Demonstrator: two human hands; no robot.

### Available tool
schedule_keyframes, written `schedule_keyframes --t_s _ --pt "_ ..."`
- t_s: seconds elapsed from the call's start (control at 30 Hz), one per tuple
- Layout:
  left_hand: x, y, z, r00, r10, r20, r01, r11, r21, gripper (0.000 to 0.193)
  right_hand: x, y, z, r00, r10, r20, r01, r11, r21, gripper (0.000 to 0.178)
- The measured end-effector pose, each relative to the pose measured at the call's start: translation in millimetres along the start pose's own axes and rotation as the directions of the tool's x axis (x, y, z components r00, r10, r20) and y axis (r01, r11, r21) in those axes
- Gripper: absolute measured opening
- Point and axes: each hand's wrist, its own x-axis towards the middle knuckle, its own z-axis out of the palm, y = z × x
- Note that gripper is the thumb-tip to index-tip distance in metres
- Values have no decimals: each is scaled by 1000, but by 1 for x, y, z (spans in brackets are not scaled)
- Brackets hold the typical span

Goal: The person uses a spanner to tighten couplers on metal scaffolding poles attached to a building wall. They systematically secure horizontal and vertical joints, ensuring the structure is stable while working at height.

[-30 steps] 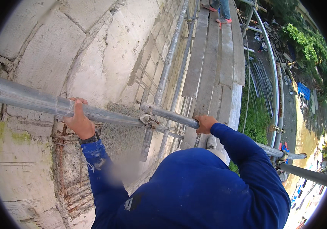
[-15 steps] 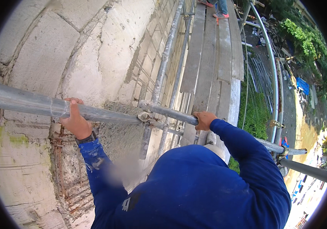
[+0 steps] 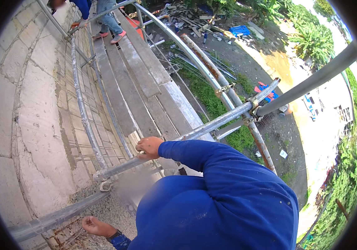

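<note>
My right hand (image 3: 150, 146) is wrapped round a grey scaffold tube (image 3: 203, 131), which runs across in front of me. At the tube's left end a coupler (image 3: 105, 185) sits where it meets a second, thicker tube (image 3: 68, 211) along the wall. My left hand (image 3: 98, 227) is just below that second tube, off it, with loosely bent fingers and nothing visible in them. Blue sleeves cover both my arms. Part of the area beside the coupler is blurred.
Long wooden planks (image 3: 132, 89) form a walkway ahead, beside a block wall (image 3: 41, 121). A co-worker in jeans (image 3: 108, 18) stands at its far end. Upright and slanting tubes (image 3: 312, 79) cross at the right. Far below lie ground, grass (image 3: 212, 100) and debris.
My left hand has let go of the thick tube and dropped below it. My right hand still grips its tube. The view has swung right, bringing the co-worker and ground more into sight.
</note>
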Motion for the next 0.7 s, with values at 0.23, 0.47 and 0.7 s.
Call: schedule_keyframes --t_s 0.23,0.47,0.7 --pt "-37 85 117 507 356 785 -181 934 -307 29 -11 -19 -29 922 -49 -385 102 988 118 25" --pt "-52 179 198 137 638 758 -378 741 -555 51 -55 -91 -96 834 104 -541 233 823 517 32" --pt "-117 183 254 -88 621 779 0 782 -623 26 -134 -85 -128 640 515 -571 160 637 754 39"
